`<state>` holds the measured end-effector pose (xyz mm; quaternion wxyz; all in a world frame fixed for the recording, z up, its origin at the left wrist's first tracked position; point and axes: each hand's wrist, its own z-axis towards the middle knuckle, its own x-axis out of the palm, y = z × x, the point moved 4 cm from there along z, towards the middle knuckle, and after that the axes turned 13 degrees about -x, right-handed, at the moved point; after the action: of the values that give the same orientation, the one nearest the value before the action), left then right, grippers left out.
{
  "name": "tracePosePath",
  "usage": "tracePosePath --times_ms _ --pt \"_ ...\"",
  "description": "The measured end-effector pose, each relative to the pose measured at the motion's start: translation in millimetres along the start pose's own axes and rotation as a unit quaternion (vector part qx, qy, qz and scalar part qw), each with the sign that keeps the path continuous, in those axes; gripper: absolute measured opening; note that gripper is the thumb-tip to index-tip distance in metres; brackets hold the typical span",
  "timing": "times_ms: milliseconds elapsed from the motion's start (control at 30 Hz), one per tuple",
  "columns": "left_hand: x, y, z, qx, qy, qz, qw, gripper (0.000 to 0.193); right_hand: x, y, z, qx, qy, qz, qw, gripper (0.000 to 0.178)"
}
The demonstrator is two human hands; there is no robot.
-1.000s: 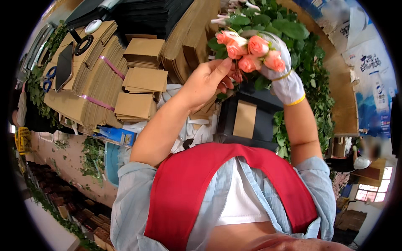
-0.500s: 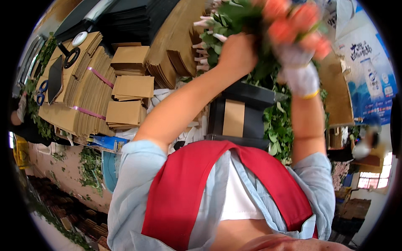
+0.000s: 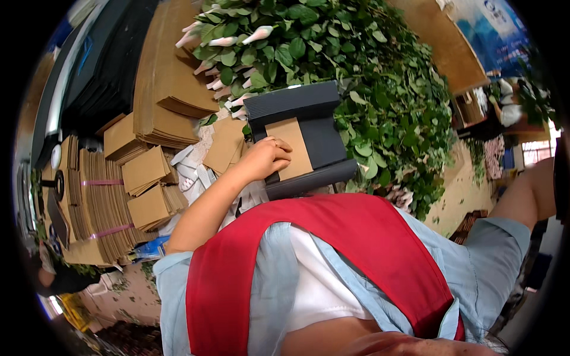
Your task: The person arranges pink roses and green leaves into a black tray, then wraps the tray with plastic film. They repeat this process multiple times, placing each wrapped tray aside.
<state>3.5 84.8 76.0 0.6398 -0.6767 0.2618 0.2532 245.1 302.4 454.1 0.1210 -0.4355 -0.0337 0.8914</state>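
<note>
My left hand (image 3: pixel 268 159) rests with loosely bent, slightly parted fingers on a brown cardboard piece (image 3: pixel 297 145). This piece lies on black corrugated sheeting (image 3: pixel 323 142), whose near and far sides are folded up. My right arm (image 3: pixel 525 193) reaches out to the right, and its hand is beyond the picture's edge. Dark leaves (image 3: pixel 534 86) show above that arm; whether my right hand holds them cannot be seen. Just past the black sheeting lie leafy stems (image 3: pixel 380 71), several with pale pink wrapped heads (image 3: pixel 258 34) toward the left.
Stacks of brown cardboard (image 3: pixel 98 204) stand at the left, two bound with pink straps. Taller brown sheets (image 3: pixel 157 77) and black sheets (image 3: pixel 110 65) are behind them. White scraps (image 3: pixel 193 178) lie beside the left forearm. Another person's arm (image 3: pixel 44 276) appears at the far left.
The blurred bunch of coral roses has left the middle of the view. My left hand has come down onto the cardboard piece; my right arm has swung far right. The view has turned.
</note>
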Motion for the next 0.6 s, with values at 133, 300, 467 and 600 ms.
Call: tracePosePath --times_ms 133,300,467,600 --pt "10 8 -17 0.000 -0.012 -0.019 1.000 0.031 47 39 -28 -0.013 0.004 -0.016 1.000 0.058" --pt "17 11 -27 0.013 -0.034 -0.050 0.998 0.038 161 134 -71 -0.073 -0.005 -0.025 0.997 0.064" --pt "18 7 -33 -0.080 -0.011 -0.065 0.995 0.031 160 170 -60 0.023 0.144 0.155 0.977 0.065" --pt "21 15 -37 -0.028 -0.047 -0.094 0.994 0.025 213 185 -60 0.022 0.388 0.219 0.895 0.030"
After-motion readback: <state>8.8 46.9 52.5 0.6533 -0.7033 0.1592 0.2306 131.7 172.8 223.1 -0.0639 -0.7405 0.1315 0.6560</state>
